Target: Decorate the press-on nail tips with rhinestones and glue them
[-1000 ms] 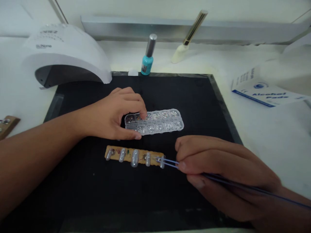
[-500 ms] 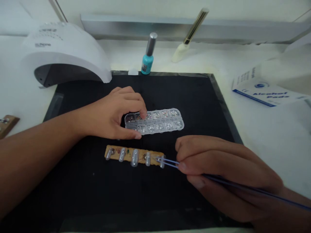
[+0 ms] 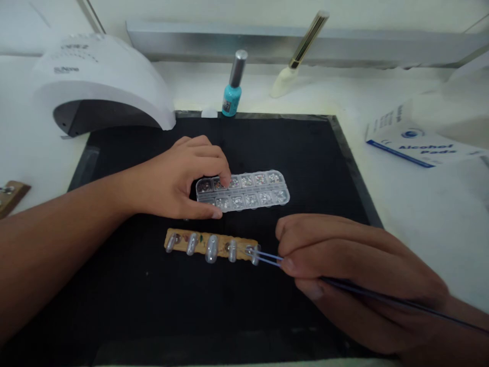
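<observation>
My left hand (image 3: 173, 178) grips the left end of a clear compartment case (image 3: 256, 192), thumb along the near side and forefinger on top. Small glittering rhinestones fill its compartments. Blue tweezers (image 3: 269, 258) are pinched in my right hand (image 3: 359, 275), their prongs slightly apart and pointing left. Their tips reach the right end of a wooden strip (image 3: 219, 240) that carries several silver false nails (image 3: 212, 248). Whether the tips hold a stone is too small to tell. The strip lies just in front of the case.
A white nail lamp (image 3: 110, 76) stands at the back left. Behind the black mat (image 3: 305, 148) are a turquoise polish bottle (image 3: 232, 97) and a cream bottle (image 3: 284, 84). An alcohol pads box (image 3: 424, 140) is at right. Another wooden piece (image 3: 15, 199) lies at far left.
My right hand and the tweezers have shifted only very slightly over the strip's right end. My left hand, the case and the strip stay where they were.
</observation>
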A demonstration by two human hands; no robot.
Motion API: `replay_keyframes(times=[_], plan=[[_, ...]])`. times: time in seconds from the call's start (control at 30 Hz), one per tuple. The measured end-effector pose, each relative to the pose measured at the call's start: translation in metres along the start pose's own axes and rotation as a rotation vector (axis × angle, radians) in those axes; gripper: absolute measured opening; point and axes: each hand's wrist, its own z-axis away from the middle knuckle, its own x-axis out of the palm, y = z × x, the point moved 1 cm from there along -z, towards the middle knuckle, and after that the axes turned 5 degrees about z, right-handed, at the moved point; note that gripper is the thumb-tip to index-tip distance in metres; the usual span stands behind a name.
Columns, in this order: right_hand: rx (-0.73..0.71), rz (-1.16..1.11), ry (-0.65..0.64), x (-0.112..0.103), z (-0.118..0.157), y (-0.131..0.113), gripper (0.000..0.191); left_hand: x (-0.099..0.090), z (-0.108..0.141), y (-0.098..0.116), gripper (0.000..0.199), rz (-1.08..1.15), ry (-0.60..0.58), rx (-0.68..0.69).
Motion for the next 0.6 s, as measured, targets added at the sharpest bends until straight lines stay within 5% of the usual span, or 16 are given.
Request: replay_keyframes(times=[0.6], plan=[[0.023,-0.002,-0.032,-0.0022,-0.0005,-0.0004,0.016,0.0000,-0.0004,-0.0004,0.035,-0.004,-0.003,-0.001]])
